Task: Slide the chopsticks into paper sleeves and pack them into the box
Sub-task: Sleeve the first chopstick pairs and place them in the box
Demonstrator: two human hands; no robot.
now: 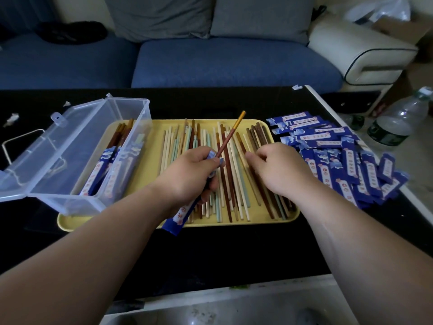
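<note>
Lower centre, on the black table [210, 249]: our L hand [187, 174] has its fingers wrapped tight round a blue sleeve [180, 214]. The sleeve's bottom end hangs past the near rim of the yellow tray [70, 222]. The sleeve has a white strip w/ red characters, too blurred to read. A red-brown chopstick [230, 134] w/ a gold tip sticks up out of the sleeve's top, angled up-right.

Just right of it, our R hand [278, 170] sits knuckles-up on the loose chopsticks [234, 184], fingers curled down onto the dark ones. We can't tell whether they pinch one.

The tray holds those loose chopsticks in cream, pale green, brown and dark red, lying roughly front-to-back.

Centre left, a clear plastic box [77, 156] rests on the tray's left part, lid swung open to the left. Inside are sleeved pairs [103, 170], blue ends toward us, brown tips away.

Centre right, beside the tray, is a heap of empty sleeves [339, 160] w/ the same white label, text not legible.

Further right stand clear bottles [398, 123]. Across the top is a blue sofa [210, 64].
</note>
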